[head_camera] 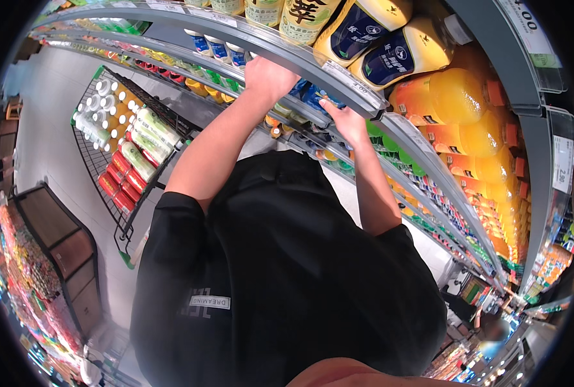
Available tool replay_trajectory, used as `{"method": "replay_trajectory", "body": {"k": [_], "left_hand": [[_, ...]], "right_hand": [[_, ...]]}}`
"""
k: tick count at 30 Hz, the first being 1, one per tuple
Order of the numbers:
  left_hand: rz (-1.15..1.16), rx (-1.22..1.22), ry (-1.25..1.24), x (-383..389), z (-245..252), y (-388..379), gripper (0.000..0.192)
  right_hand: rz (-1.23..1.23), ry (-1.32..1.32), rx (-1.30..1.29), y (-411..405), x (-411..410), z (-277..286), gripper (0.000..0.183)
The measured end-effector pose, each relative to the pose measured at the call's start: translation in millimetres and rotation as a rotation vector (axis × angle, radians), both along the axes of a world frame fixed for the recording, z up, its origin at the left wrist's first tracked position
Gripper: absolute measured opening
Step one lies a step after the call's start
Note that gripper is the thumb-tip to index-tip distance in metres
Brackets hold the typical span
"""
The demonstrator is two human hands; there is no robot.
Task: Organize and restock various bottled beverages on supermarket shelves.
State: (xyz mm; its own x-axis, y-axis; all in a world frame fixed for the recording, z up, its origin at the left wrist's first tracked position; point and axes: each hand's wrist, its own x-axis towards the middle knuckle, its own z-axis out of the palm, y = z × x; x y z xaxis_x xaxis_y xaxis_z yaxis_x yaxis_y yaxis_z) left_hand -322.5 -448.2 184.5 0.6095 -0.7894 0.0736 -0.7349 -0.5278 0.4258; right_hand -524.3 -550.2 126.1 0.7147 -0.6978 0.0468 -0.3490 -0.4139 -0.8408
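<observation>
My left hand [270, 77] reaches under the edge of the upper drinks shelf [248, 36]. That edge hides its fingers, so what they touch cannot be seen. To its left, on the shelf below, stand several bottles with blue labels and white caps [219, 48]. My right hand [348, 123] is in front of the same lower shelf. Its thumb points towards a blue-wrapped item [315, 98] between my hands; its other fingers are mostly out of sight. Whether it grips the item is unclear.
A shopping cart [122, 227] on the left carries bottles with white caps [108, 111], pale green bottles [154, 130] and red bottles [120, 181]. Large orange drink bottles [456, 111] lie stacked on the right shelf. A bin of wrapped goods [74, 261] stands at lower left.
</observation>
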Motion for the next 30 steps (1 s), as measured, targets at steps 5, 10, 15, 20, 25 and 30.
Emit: {"method": "replay_trajectory", "body": {"k": [5, 10, 15, 20, 25, 30], "left_hand": [[-0.026, -0.013, -0.078, 6.2, -19.0, -5.5, 0.026], [-0.081, -0.007, -0.133, 3.9, -21.0, -8.6, 0.024], [-0.080, -0.059, -0.135, -7.2, -20.4, -11.4, 0.025], [-0.084, -0.120, -0.129, -14.9, -17.6, -12.6, 0.026], [-0.105, -0.141, -0.173, -19.7, -22.1, -12.2, 0.022], [-0.086, -0.174, -0.085, -24.8, -23.6, -8.0, 0.030]], "right_hand": [[0.058, -0.017, 0.070, 1.0, 9.6, 27.2, 0.039], [0.058, 0.193, -0.217, -18.0, 19.0, 15.8, 0.038], [0.038, 0.116, -0.239, -19.5, 11.4, 6.9, 0.039], [0.021, 0.244, -0.239, -19.7, 9.6, 12.7, 0.039], [-0.012, 0.183, -0.316, -18.4, 5.2, 6.4, 0.038], [-0.017, 0.106, -0.287, -11.5, 9.5, 13.6, 0.036]]}}
